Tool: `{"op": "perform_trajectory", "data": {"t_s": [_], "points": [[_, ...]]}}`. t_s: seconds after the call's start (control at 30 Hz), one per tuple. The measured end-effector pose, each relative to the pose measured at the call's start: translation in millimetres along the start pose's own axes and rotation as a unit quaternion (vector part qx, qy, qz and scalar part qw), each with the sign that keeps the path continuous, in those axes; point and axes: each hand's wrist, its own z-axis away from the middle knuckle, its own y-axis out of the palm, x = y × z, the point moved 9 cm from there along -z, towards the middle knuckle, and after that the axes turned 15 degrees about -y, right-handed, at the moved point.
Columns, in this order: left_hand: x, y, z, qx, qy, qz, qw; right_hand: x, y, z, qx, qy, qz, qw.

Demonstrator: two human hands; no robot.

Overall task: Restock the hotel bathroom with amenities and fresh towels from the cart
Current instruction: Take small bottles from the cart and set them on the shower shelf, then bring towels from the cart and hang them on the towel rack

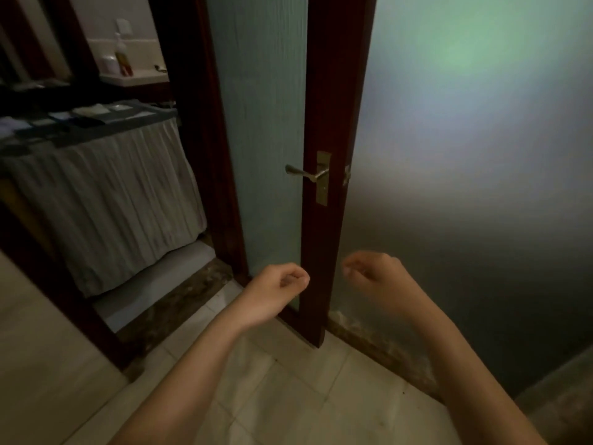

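Tiled floor (288,380) lies beneath my left hand (277,284) and right hand (369,271), both held out empty, fingers loosely curled. Just beyond them stands the door (333,91) with its brass handle (305,173). Off to the left, in the doorway, sits the cloth-draped cart (106,200), small packets (90,110) on top.

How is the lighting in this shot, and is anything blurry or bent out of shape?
Head view: dim overall, with a soft greenish glow on the panel right of the door that fades to dark lower down. Head view: the cart at left is smeared and soft, while the door handle is fairly sharp. Head view: the wide lens tilts and bows the door frame.
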Motion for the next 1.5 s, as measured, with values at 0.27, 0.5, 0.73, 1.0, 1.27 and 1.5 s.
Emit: {"op": "perform_trajectory", "data": {"t_s": [0.27, 0.5, 0.73, 1.0, 1.27, 1.5], "points": [[-6.7, -62.4, -88.0, -0.093, -0.039, -0.001, 0.995, -39.5, 4.5, -131.3, 0.088, -0.085, -0.038, 0.992], [43.1, -136.9, -122.3, -0.182, -0.106, 0.014, 0.977, -26.2, 58.1, -241.2, 0.140, -0.160, -0.103, 0.972], [95.1, -246.8, -165.4, -0.234, -0.119, 0.037, 0.964, 12.8, 128.5, -363.4, 0.146, -0.207, -0.160, 0.954], [154.6, -400.1, -240.7, -0.238, -0.118, 0.046, 0.963, 63.8, 192.5, -535.1, 0.193, -0.222, -0.180, 0.938], [215.2, -509.8, -301.2, -0.260, -0.128, 0.098, 0.952, 101.3, 253.0, -672.1, 0.220, -0.215, -0.221, 0.925], [267.7, -611.8, -359.7, -0.291, -0.143, 0.136, 0.936, 126.0, 325.7, -803.9, 0.247, -0.239, -0.256, 0.904]]}}
